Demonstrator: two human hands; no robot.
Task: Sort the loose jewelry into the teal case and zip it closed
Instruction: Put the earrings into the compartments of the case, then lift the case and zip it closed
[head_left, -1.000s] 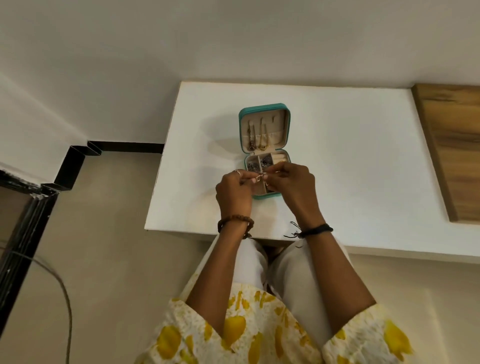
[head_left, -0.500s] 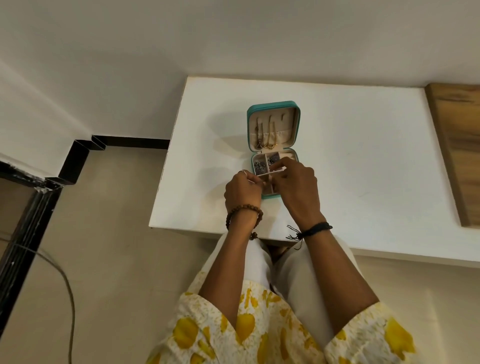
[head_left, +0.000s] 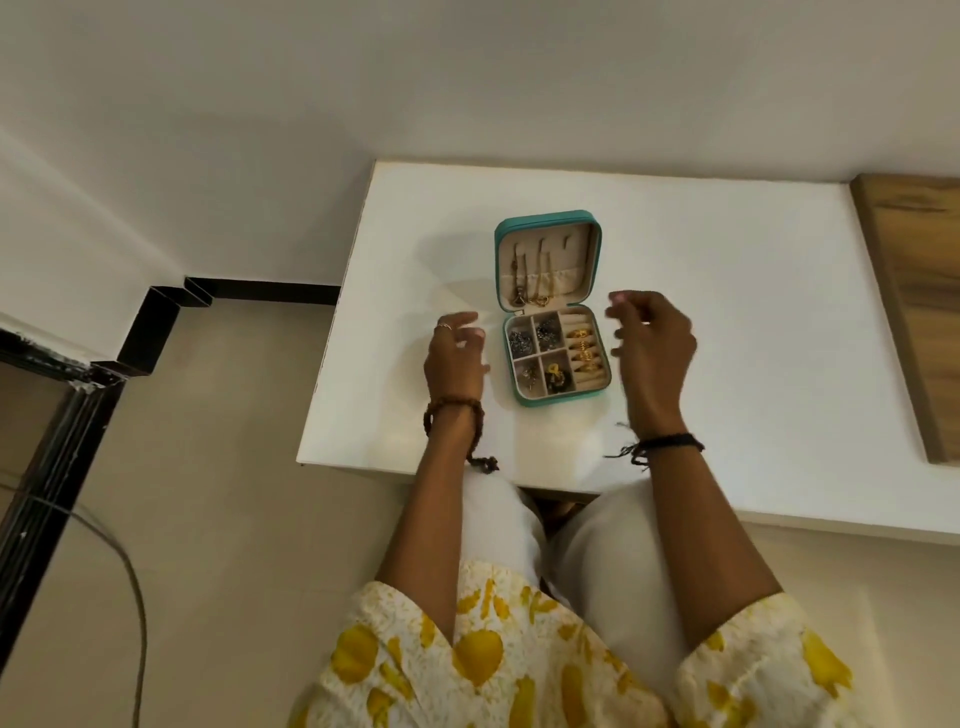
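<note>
Both hands parted from over teal case (head_left: 550, 312) | left hand (head_left: 457, 358), right hand (head_left: 652, 343) grips loose, empty | lid open

The case (head_left: 548, 223) has a teal outer shell and rim; its lining is beige, both in the lid and in the divided tray; the rings (head_left: 583, 347) in the tray's right-hand column are gold; the pieces in the two far small compartments are dark silver-grey; the chains (head_left: 530, 280) against the lid are gold-toned; the table (head_left: 727, 322) is plain white; the panel (head_left: 914, 301) at its right edge shows brown wood grain; the garment (head_left: 478, 670) is cream with a yellow blotch print; the left wrist carries a brown bead bracelet (head_left: 453, 410); the right wrist carries a black thread band (head_left: 667, 443); the floor (head_left: 218, 467) is beige; the skirting (head_left: 260, 292) is black.
</note>
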